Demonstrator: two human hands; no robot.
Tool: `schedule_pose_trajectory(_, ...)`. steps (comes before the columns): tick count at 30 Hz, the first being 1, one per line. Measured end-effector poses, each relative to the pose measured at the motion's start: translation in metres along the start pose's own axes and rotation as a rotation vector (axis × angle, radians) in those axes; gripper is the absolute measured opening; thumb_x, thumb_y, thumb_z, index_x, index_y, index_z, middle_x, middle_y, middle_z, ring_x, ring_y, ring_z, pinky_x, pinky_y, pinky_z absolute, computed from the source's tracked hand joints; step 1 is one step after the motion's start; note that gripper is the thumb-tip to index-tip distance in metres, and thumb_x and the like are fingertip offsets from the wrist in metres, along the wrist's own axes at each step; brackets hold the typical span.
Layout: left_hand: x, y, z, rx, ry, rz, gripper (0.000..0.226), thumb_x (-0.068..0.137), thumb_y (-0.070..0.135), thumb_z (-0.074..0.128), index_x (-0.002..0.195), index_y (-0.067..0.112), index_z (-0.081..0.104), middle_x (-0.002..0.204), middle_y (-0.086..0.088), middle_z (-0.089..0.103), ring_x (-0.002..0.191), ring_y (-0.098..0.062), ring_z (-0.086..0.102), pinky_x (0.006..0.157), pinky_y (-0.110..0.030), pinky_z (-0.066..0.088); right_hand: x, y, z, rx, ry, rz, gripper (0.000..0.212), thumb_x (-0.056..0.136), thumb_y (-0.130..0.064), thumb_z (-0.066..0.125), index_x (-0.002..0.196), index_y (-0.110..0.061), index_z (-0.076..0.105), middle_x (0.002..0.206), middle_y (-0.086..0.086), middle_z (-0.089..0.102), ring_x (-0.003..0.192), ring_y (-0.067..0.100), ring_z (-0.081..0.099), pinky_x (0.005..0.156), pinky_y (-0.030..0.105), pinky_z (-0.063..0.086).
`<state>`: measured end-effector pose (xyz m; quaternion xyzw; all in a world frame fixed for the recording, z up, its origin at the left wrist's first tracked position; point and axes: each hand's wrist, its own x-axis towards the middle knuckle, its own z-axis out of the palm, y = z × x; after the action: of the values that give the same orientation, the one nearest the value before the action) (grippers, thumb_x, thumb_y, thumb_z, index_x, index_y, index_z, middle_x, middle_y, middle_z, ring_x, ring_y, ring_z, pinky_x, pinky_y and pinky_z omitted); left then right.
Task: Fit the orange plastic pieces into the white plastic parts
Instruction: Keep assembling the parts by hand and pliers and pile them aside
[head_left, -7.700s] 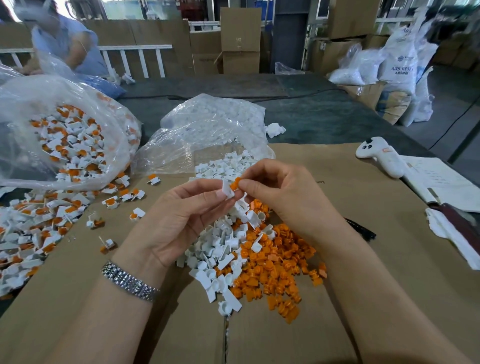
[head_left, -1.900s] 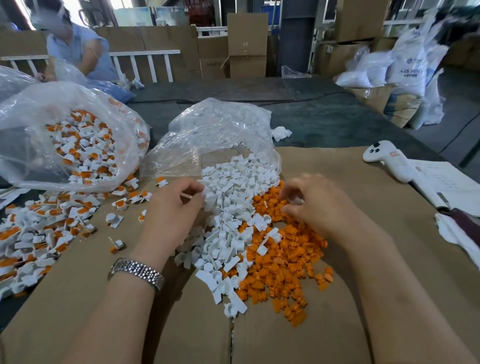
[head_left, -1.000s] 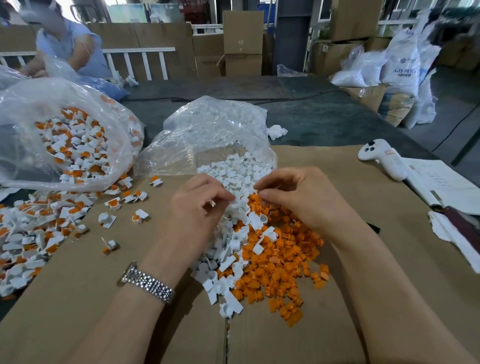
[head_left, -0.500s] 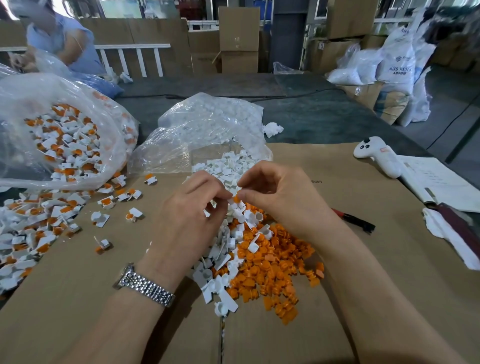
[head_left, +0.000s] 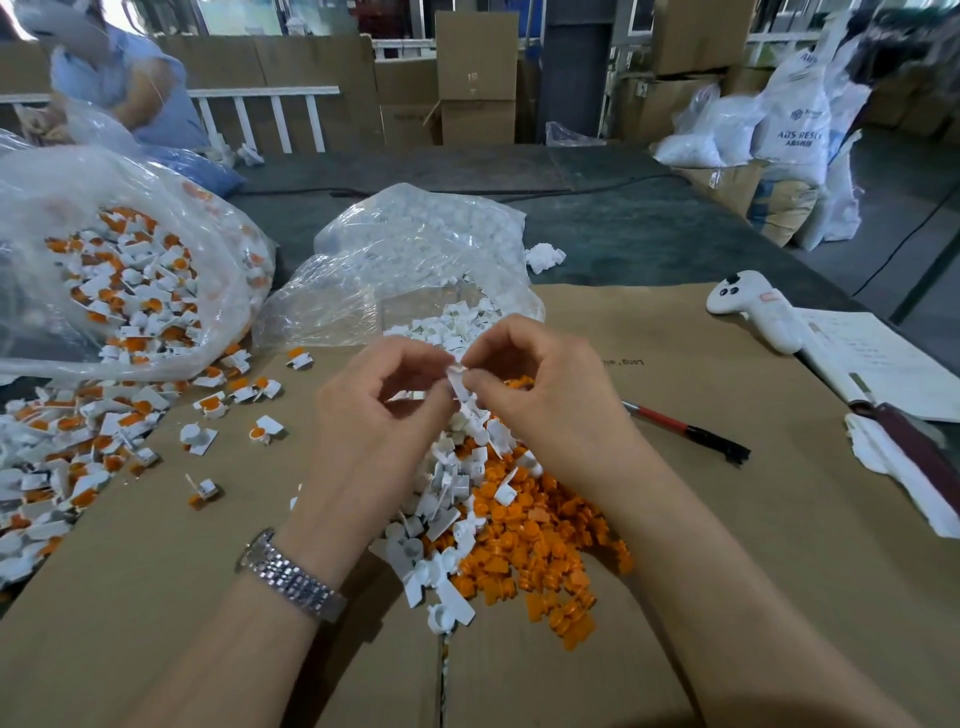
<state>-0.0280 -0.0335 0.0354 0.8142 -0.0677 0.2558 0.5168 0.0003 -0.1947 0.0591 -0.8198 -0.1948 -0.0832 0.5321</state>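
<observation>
- Where the flat brown cardboard (head_left: 727, 519) lies nearest us, we see a heap of small ridged orange pieces (head_left: 530, 540) touching a heap of glossy white parts (head_left: 441, 493).
- Above these heaps our left hand (head_left: 374, 431) and right hand (head_left: 550, 410) meet, fingers curled, both pinching one white part (head_left: 460, 382).
- Farther off, a crinkled clear bag (head_left: 415, 265) spills white parts; another bag (head_left: 119, 260) at left holds white-and-orange ones.

Factory packing floor: stacked cardboard boxes (head_left: 475, 78), resin sacks (head_left: 789, 124), bulk bags of plastic parts (head_left: 119, 275) on the surface (head_left: 675, 234).
</observation>
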Motion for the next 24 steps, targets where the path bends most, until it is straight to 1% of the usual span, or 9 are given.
schedule_pose_trajectory(2,0.002,-0.001,-0.003,-0.291,-0.07,-0.205,0.02,0.088,0.012,0.078,0.106,0.02,0.075,0.099,0.0,0.078,0.091,-0.017,0.077,0.081,-0.026,0.062,0.0,-0.001,-0.002,0.042,0.06,0.0,0.009,0.091,-0.01,0.071,0.093,-0.019,0.069,0.084,-0.01,0.07,0.084,0.001,0.066,0.073,0.012,0.05)
schedule_pose_trajectory(4,0.005,-0.002,-0.005,-0.476,-0.146,-0.313,0.025,0.084,0.019,0.08,0.109,0.016,0.078,0.105,-0.006,0.079,0.098,-0.024,0.077,0.086,-0.029,0.061,0.0,-0.002,-0.003,0.062,0.069,-0.012,0.009,0.091,-0.012,0.07,0.092,-0.02,0.069,0.086,-0.01,0.07,0.087,0.001,0.067,0.075,0.013,0.052)
schedule_pose_trajectory(6,0.006,0.0,-0.005,-0.574,-0.18,-0.358,0.03,0.077,0.026,0.081,0.105,0.014,0.081,0.105,-0.011,0.079,0.1,-0.027,0.077,0.087,-0.029,0.061,-0.001,-0.003,-0.002,0.075,0.05,-0.023,0.009,0.092,-0.012,0.07,0.092,-0.021,0.068,0.087,-0.01,0.071,0.089,0.002,0.067,0.076,0.019,0.055)
schedule_pose_trajectory(9,0.009,0.0,-0.005,-0.666,-0.161,-0.407,0.027,0.074,0.018,0.08,0.1,0.011,0.082,0.103,-0.016,0.079,0.095,-0.028,0.077,0.081,-0.025,0.06,-0.002,-0.004,-0.004,0.064,0.006,-0.032,0.009,0.092,-0.014,0.07,0.095,-0.023,0.07,0.088,-0.01,0.071,0.089,0.004,0.067,0.079,0.03,0.057)
schedule_pose_trajectory(12,0.011,-0.001,-0.009,-0.797,-0.176,-0.481,0.024,0.076,0.009,0.076,0.099,0.007,0.082,0.103,-0.018,0.078,0.091,-0.025,0.078,0.077,-0.022,0.06,-0.001,-0.005,-0.016,0.075,-0.143,-0.009,0.021,0.093,-0.017,0.071,0.111,-0.027,0.071,0.096,-0.009,0.071,0.095,0.003,0.067,0.086,0.028,0.056)
schedule_pose_trajectory(13,0.011,-0.002,-0.01,-0.826,-0.186,-0.5,0.025,0.076,0.007,0.075,0.099,0.006,0.082,0.103,-0.019,0.078,0.09,-0.025,0.078,0.076,-0.022,0.061,-0.001,-0.005,-0.02,0.073,-0.186,-0.013,0.025,0.093,-0.016,0.071,0.115,-0.027,0.071,0.099,-0.008,0.071,0.098,0.004,0.067,0.089,0.026,0.055)
schedule_pose_trajectory(15,0.011,-0.001,-0.011,-0.859,-0.204,-0.529,0.026,0.074,0.007,0.075,0.099,0.006,0.082,0.102,-0.02,0.077,0.089,-0.025,0.078,0.075,-0.022,0.061,-0.001,-0.006,-0.024,0.066,-0.207,-0.039,0.026,0.093,-0.012,0.071,0.116,-0.025,0.072,0.1,-0.006,0.073,0.099,0.005,0.068,0.09,0.023,0.055)
schedule_pose_trajectory(18,0.01,0.0,-0.011,-0.875,-0.208,-0.539,0.025,0.074,0.005,0.073,0.097,0.006,0.082,0.101,-0.019,0.078,0.087,-0.024,0.078,0.073,-0.022,0.061,-0.002,-0.007,-0.023,0.057,-0.178,-0.061,0.024,0.091,-0.013,0.073,0.114,-0.019,0.074,0.098,-0.003,0.075,0.096,0.007,0.07,0.091,0.026,0.056)
schedule_pose_trajectory(24,0.009,0.002,-0.011,-0.876,-0.161,-0.445,0.018,0.074,0.004,0.074,0.088,0.011,0.084,0.098,-0.011,0.079,0.088,-0.021,0.078,0.075,-0.021,0.06,-0.003,-0.007,-0.021,0.034,-0.093,-0.119,0.021,0.086,-0.018,0.078,0.107,-0.018,0.075,0.094,-0.006,0.074,0.091,0.007,0.07,0.086,0.028,0.058)
